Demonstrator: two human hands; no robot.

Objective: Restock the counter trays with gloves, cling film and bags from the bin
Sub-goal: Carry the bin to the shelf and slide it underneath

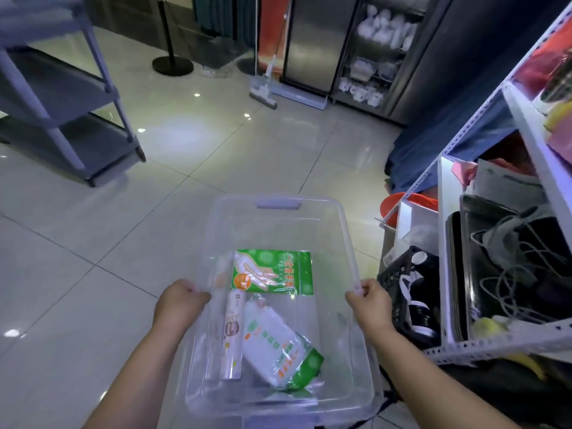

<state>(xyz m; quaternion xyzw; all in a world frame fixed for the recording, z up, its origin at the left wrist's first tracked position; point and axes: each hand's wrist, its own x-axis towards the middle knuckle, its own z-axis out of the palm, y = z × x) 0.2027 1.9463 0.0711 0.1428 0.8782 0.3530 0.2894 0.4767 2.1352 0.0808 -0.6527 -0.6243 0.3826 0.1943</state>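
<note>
Clear plastic bin (278,205) is being held over the tiled floor (93,243), the left hand (181,300) gripping its rim at 9 o'clock and the right hand (370,301) at 3, forearms reaching forward. Inside, gloves (272,270) are lying at 12, with a film roll (232,335) and a white pack (278,345) nearer 6. This is likely the carrying step. Next comes reaching the trays, which are unseen.
</note>
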